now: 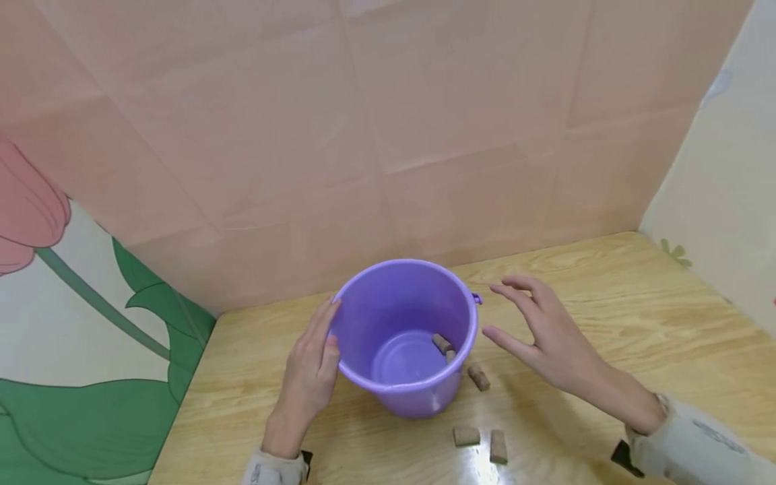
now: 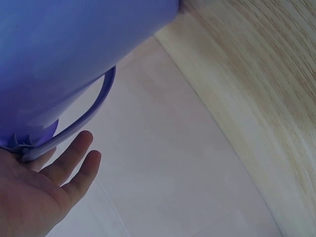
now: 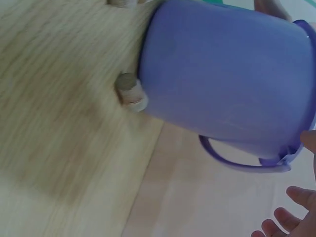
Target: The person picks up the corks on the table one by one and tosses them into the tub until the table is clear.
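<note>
A purple plastic bucket stands upright on the table, its mouth tipped toward the head view. Two corks lie inside at its right wall. My left hand is at the bucket's left rim, with fairly straight fingers along the outside; in the left wrist view its fingers spread beside the purple handle and its hinge. To the right of the rim, my right hand has its thumb and fingers spread, holding nothing. One cork lies on the table right beside the bucket's base.
Two more corks, one lying crosswise and one lengthwise, are on the wood-grain table in front of the bucket. Behind stands a pinkish covered wall. A wall with painted flowers is at the left, a pale wall at the right.
</note>
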`<state>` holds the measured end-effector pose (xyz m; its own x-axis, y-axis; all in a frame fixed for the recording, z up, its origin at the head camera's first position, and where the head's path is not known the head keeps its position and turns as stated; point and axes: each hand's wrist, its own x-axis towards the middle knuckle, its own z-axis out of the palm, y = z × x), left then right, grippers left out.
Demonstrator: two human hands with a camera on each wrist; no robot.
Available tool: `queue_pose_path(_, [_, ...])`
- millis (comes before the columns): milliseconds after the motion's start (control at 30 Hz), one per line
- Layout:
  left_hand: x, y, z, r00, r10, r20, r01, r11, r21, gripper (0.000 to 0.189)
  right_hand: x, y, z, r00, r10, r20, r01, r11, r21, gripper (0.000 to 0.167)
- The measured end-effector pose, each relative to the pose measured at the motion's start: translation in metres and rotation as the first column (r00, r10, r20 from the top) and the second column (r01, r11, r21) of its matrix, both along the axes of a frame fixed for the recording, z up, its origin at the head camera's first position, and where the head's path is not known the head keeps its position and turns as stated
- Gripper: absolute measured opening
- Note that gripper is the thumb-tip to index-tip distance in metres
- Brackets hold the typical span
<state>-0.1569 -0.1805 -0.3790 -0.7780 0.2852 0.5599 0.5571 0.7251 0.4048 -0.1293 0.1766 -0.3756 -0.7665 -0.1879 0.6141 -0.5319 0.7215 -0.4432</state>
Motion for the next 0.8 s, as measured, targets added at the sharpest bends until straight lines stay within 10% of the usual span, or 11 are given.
queue_pose_path(433, [0.0, -0.001, 0.001, 1.0, 0.0, -0.002, 0.0, 1.0, -0.004, 0.054, -0.001, 0.007, -0.024, 0.993, 0.016, 0.117, -0.031, 0.991, 0.132, 0.062])
queue_pose_path(800, [-0.002, -0.001, -0.002, 0.999, -0.009, -0.041, 0.008, 1.0, -0.007, 0.054, 0.0, 0.001, -0.056, 0.975, 0.043, 0.218, -0.119, 0.93, 0.347, 0.067])
